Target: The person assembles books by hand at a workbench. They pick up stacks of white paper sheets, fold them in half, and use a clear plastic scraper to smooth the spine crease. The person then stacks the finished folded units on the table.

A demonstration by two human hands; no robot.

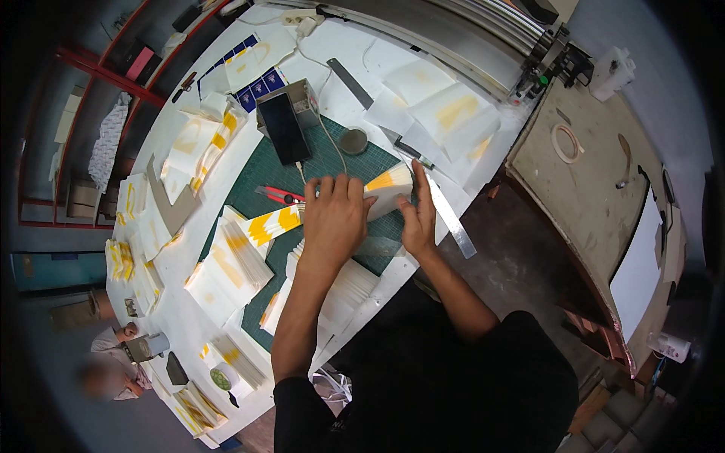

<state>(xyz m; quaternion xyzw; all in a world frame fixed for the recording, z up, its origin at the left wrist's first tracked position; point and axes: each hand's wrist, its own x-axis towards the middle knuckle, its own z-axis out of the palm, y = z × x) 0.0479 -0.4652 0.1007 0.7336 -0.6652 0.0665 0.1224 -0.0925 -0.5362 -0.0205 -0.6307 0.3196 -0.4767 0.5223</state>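
My left hand (334,215) lies flat, palm down, on a white and yellow folded paper piece (389,189) over the green cutting mat (332,162). My right hand (419,215) presses the same piece at its right edge, fingers closed along it. Another white and yellow paper (268,225) lies just left of my left hand. A stack of white sheets (351,287) sits under my left forearm. A metal ruler (451,219) lies just right of my right hand.
A black phone (285,128) leans on a small box, its cable trailing over the mat. A red cutter (278,195), a round tin (353,140) and several paper stacks (226,268) cover the white table. Another person (113,362) sits at the lower left. A tape roll (566,142) rests on a side bench.
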